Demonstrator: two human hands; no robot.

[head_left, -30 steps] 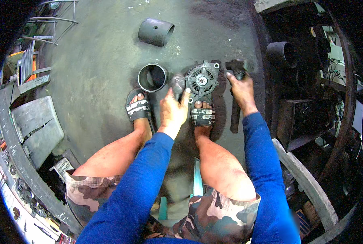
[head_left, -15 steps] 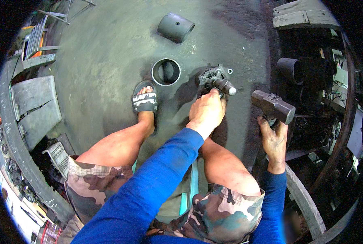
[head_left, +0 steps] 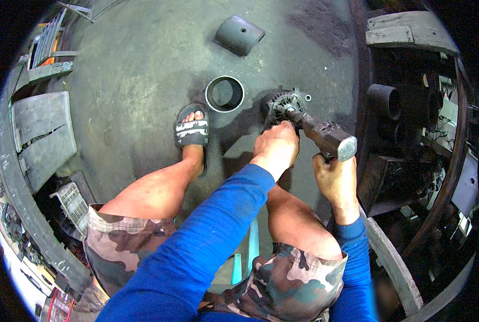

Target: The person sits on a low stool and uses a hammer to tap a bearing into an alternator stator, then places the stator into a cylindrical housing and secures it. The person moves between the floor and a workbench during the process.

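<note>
Grey concrete floor (head_left: 132,80). Dark steel pipe section (head_left: 237,36) lies on its side; shorter-looking, open-ended steel cylinder (head_left: 236,100) stands upright nearer. Round, vented, dark metal alternator (head_left: 278,104) on floor, right of cylinder, just beyond left hand (head_left: 278,144). Right hand (head_left: 336,180) closed around handle of blocky steel sledgehammer (head_left: 325,137). Left hand closed around stubby dark metal rod (head_left: 297,116) over alternator; hammer head overlaps rod's upper end, contact unclear.

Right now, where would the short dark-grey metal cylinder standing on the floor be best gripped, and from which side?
Probably pinch the cylinder by its upper rim, from above, with the nearer left hand once free: it stands upright, round open mouth facing up, its rim uncovered.
</note>
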